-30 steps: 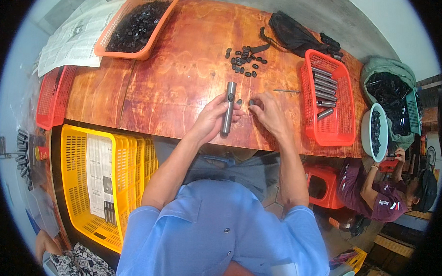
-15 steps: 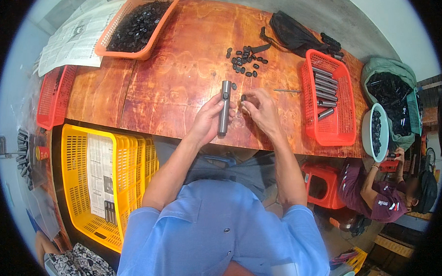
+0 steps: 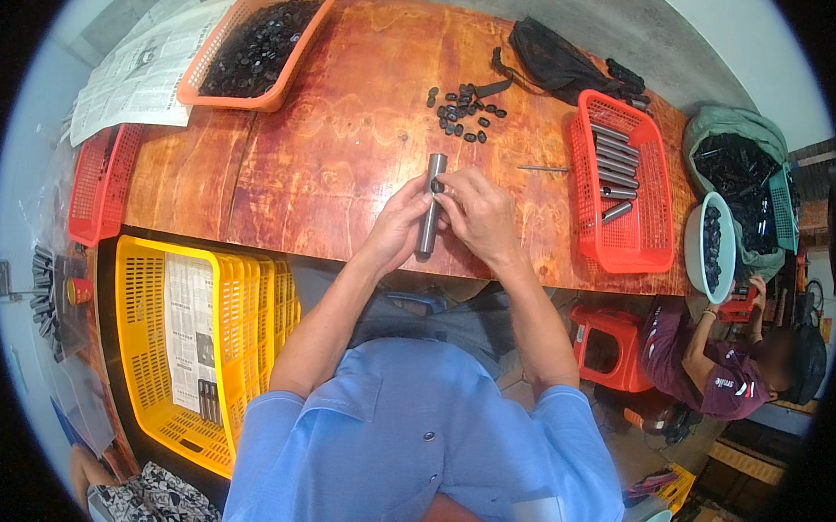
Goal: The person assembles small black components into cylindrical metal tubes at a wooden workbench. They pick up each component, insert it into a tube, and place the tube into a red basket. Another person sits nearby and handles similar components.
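Observation:
A grey metal tube stands out above the table's near edge, its far end tilted slightly right. My left hand is wrapped round its middle from the left. From the other side, my right hand pinches a small black oval piece against the tube's upper part. Fingers partly cover that piece. Farther off on the table lies a loose group of similar black oval pieces.
A red basket with several grey tubes stands at the right, a thin rod beside it. An orange basket of black parts is far left. Yellow crates stand near left. A co-worker sits at the right.
My right hand has moved left, bringing the black oval piece onto the tube. The single oval piece that lay by the tube's far end no longer shows there.

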Available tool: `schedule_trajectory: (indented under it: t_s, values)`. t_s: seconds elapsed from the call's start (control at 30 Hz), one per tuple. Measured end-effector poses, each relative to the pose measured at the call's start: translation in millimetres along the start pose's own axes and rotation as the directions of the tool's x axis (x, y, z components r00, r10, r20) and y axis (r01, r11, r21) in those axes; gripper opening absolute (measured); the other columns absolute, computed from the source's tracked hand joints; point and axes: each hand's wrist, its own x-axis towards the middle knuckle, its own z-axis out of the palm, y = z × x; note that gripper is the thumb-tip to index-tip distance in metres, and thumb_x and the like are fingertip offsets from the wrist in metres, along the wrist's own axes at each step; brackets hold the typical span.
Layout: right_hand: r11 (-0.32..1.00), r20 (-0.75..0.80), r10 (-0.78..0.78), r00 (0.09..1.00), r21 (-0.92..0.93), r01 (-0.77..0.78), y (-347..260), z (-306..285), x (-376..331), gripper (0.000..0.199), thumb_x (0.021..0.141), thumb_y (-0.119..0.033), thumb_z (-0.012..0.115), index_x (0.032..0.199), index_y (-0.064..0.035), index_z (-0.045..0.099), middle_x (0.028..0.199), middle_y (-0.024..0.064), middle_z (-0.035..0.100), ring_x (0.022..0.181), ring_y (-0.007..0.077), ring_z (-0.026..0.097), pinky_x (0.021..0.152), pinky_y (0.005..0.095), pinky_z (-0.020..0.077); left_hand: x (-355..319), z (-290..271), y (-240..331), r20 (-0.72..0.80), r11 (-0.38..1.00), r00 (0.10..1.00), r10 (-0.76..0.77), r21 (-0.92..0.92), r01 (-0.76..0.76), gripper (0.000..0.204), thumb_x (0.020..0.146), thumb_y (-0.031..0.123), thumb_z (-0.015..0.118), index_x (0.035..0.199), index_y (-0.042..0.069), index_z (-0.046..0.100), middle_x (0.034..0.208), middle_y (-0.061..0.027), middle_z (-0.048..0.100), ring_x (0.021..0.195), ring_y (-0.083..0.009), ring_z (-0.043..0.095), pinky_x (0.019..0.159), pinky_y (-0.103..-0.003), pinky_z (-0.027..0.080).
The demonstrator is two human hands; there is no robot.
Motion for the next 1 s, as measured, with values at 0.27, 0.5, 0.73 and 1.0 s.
schedule_trajectory:
  t_s: [0.27, 0.5, 0.73, 1.0]
  values:
    - [0.974, -0.028, -0.098, 0.995, -0.207, 0.090, -2.1, 5.1, -4.9, 0.024, 0.086, -0.012, 0.074, 0.110, -0.0061, 0.070, 0.092, 0.0089, 0.066, 0.080, 0.0280, 0.068, 0.068, 0.0393, 0.0548, 1.0, -3.3, -4.4, 0.009, 1.000, 1.000, 0.012, 0.007, -0.012, 0.041, 0.108, 0.016, 0.054, 0.146, 0.003, 0.047, 0.122, -0.0069, 0.063, 0.105, -0.0151, 0.065, 0.086, -0.032, 0.057]
    - [0.965, -0.044, -0.088, 0.995, -0.252, 0.074, -6.5, 16.4, -18.9, 0.035, 0.087, -0.007, 0.070, 0.122, -0.0046, 0.070, 0.100, 0.0114, 0.065, 0.083, 0.0275, 0.069, 0.070, 0.0387, 0.0561, 1.2, 2.5, -2.2, -0.044, 1.000, 0.999, -0.015, -0.021, 0.014, 0.029, 0.110, 0.023, 0.053, 0.134, 0.007, 0.054, 0.106, -0.0041, 0.065, 0.088, -0.0144, 0.066, 0.076, -0.030, 0.057]
    - [0.941, -0.121, 0.243, 0.962, 0.269, -0.204, 4.3, 17.7, -23.5, 0.030, 0.096, -0.004, 0.065, 0.125, -0.0004, 0.068, 0.104, 0.0128, 0.063, 0.083, 0.0213, 0.068, 0.073, 0.0332, 0.0565, -0.6, 13.6, 8.3, -0.073, 0.973, 0.987, -0.144, 0.171, 0.154, 0.032, 0.108, 0.039, 0.056, 0.112, 0.008, 0.059, 0.078, -0.0014, 0.063, 0.058, -0.0086, 0.057, 0.050, -0.023, 0.046]
    - [0.495, 0.266, 0.575, 0.774, 0.640, -0.588, 9.8, -3.7, -8.4, 0.024, 0.100, -0.014, 0.068, 0.118, 0.0017, 0.070, 0.096, 0.0039, 0.071, 0.082, 0.0086, 0.064, 0.070, 0.0257, 0.0528, 2.6, 21.8, 12.2, -0.026, 0.922, 0.961, -0.276, 0.274, 0.272, 0.032, 0.109, 0.037, 0.050, 0.108, 0.006, 0.059, 0.075, -0.0054, 0.063, 0.057, -0.0128, 0.057, 0.051, -0.027, 0.045]
